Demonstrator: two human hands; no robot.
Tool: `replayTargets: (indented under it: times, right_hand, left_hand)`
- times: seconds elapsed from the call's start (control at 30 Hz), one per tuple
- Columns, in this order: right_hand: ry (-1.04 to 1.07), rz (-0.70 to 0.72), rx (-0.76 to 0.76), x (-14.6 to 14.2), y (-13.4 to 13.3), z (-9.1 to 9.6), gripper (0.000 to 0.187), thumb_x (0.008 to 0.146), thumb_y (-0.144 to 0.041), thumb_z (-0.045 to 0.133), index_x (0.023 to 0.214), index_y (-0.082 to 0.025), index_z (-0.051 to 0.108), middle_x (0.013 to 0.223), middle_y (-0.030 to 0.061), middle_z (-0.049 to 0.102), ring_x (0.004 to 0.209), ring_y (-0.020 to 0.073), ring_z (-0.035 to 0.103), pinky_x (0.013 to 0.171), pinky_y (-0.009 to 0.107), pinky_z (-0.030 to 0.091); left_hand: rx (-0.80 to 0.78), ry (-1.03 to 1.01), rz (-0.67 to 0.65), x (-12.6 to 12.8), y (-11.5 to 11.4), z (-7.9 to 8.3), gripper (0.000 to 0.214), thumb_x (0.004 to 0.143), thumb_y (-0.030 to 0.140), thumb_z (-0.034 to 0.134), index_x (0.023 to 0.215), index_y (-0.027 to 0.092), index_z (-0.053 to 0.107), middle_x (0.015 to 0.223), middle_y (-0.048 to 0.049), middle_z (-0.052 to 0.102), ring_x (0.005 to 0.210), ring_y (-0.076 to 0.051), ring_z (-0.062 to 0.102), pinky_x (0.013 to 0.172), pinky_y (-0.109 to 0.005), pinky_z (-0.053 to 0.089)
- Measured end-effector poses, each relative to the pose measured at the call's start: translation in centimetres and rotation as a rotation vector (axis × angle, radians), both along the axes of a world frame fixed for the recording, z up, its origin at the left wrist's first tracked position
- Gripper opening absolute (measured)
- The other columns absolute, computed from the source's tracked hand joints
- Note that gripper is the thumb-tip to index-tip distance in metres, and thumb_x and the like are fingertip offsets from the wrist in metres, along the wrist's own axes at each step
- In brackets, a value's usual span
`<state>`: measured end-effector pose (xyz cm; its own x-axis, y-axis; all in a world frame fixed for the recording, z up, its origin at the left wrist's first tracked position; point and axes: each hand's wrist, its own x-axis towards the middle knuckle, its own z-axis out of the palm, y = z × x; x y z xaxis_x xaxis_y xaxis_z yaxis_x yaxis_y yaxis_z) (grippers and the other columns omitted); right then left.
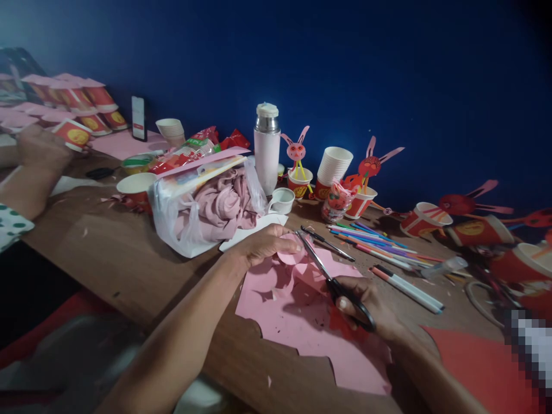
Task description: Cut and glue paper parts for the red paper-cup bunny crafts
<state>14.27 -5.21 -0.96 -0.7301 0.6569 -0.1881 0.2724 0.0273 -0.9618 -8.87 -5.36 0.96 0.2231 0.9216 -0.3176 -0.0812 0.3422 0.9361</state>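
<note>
My left hand (268,246) pinches a small round piece of pink paper (290,250) above the table. In my right hand (360,296) are black-handled scissors (321,265), their blades pointing up and left to the edge of the pink piece. Whether the blades are cutting into it I cannot tell. Below both hands lies a larger sheet of pink paper (297,330) with a scalloped, cut edge and scraps on it. A black pen (334,244) rests just beyond the scissors.
Coloured pencils (383,244) and markers (407,287) lie to the right, near red paper (474,368). Behind stand a thermos (266,149), stacked cups (334,167) and rabbit-like paper figures (296,152). A plastic bag (172,230) sits left; another person's hand (43,149) holds a cup.
</note>
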Motion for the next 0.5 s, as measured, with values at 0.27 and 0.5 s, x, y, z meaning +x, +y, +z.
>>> replayTargets:
  times: [0.27,0.5]
  right_hand:
    - [-0.015,-0.021,0.073,-0.05,0.04,-0.13,0.053,0.06,-0.069,0.058,0.06,-0.017,0.049,0.047,-0.0043,0.041,0.039,0.0068,0.036,0.035,0.019,0.025]
    - [-0.046,0.026,0.002,0.08,0.07,0.1,0.053,0.06,-0.069,0.058,0.063,-0.016,0.05,0.047,-0.0046,0.042,0.038,0.0056,0.035,0.036,0.018,0.025]
  left_hand:
    - [0.005,0.004,-0.008,-0.03,-0.06,0.0,0.017,0.053,0.023,0.067,0.063,0.01,0.064,0.05,0.0017,0.057,0.044,-0.006,0.045,0.045,-0.02,0.03]
    - [-0.005,-0.007,0.015,0.1,-0.04,0.1,0.016,0.049,0.019,0.069,0.063,0.011,0.066,0.055,0.0005,0.061,0.05,-0.007,0.049,0.048,-0.019,0.033]
